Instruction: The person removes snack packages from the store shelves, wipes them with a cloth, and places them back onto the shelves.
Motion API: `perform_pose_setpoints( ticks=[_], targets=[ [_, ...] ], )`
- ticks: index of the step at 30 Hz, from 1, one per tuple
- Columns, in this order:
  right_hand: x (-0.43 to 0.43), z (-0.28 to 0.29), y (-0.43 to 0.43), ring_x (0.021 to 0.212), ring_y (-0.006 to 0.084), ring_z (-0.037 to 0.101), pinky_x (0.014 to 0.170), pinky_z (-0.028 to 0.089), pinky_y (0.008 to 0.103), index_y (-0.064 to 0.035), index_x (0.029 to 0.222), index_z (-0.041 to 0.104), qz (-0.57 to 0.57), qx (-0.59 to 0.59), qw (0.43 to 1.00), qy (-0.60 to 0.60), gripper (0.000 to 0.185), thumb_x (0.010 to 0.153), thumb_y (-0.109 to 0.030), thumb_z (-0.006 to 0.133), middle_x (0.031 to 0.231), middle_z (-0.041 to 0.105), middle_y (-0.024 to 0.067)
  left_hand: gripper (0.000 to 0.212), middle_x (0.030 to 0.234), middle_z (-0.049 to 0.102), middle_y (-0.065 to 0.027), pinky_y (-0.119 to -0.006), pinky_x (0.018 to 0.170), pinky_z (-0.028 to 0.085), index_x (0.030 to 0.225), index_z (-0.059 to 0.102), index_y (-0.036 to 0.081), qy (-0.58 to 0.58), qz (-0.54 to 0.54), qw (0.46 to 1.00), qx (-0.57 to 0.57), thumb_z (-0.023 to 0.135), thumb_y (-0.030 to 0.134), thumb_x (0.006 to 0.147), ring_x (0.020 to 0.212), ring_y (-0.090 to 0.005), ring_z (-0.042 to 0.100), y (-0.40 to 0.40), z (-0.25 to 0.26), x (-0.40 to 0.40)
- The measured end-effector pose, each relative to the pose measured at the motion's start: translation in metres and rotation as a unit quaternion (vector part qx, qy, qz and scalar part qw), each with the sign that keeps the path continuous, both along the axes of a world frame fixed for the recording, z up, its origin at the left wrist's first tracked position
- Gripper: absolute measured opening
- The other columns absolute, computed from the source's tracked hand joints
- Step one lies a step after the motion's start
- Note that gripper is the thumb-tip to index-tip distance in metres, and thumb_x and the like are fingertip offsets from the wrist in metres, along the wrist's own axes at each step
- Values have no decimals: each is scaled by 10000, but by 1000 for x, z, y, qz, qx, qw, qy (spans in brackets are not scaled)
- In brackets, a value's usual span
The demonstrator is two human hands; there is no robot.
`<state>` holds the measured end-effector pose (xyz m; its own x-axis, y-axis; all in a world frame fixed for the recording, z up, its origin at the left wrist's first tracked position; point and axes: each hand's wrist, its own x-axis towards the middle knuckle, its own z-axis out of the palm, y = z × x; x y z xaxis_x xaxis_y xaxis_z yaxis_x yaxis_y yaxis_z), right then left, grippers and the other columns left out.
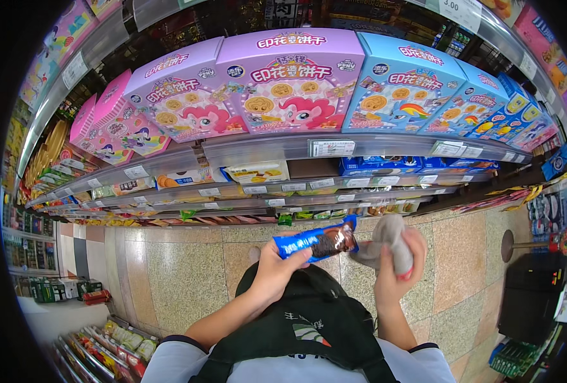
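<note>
My left hand (277, 272) grips a blue snack packet (316, 242) by its left end, thumb across the front. The wrapper pictures dark chocolate biscuits and bears writing. In my right hand (398, 273) is a bunched grey cloth (391, 244) with a bit of red edging, held a little to the right of the packet and apart from it. Both hands are in front of my dark apron (307, 325), over the floor. Ahead stands a shelf unit, its upper level lined with pink pony biscuit boxes (290, 91) and blue pony biscuit boxes (403, 91).
Below the boxes, a lower shelf holds blue packs (381, 166) and a pale biscuit packet (258, 171). Price-tag rails (264, 148) jut along the shelf fronts. A black cabinet (527, 297) stands at right. At lower left is a rack of bagged goods (125, 337). Tiled floor (187, 282) lies beneath.
</note>
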<state>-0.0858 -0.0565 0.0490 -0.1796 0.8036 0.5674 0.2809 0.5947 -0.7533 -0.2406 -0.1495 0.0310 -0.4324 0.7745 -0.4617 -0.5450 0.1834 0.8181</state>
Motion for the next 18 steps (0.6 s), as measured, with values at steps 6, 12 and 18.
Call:
perform_pose_setpoints(
  ticks=[6, 12, 18],
  targets=[
    [-20, 3, -28, 737, 237, 537, 643, 454, 321, -160, 912, 627, 130, 107, 975, -147, 361, 563, -73, 654, 900, 565, 40, 218, 914, 575, -92, -268, 679, 486, 998, 481, 9, -115, 7, 993, 18, 516, 17, 783, 789, -158, 584, 9, -6, 9],
    [-1, -16, 5, 795, 254, 548, 684, 453, 321, -107, 909, 607, 8, -23, 994, -109, 338, 584, -19, 642, 903, 562, 83, 349, 926, 579, -108, -310, 686, 503, 1030, 459, 11, -62, 4, 998, -5, 575, 55, 704, 842, -210, 582, 3, -13, 4],
    [34, -32, 23, 916, 184, 537, 791, 435, 307, -28, 1061, 503, 119, -523, 802, 263, 372, 717, -87, 632, 1005, 548, 92, 350, 907, 543, -82, -279, 668, 495, 1002, 455, 9, -79, -14, 996, 35, 634, 14, 702, 787, -154, 563, 7, -8, 3]
  ],
)
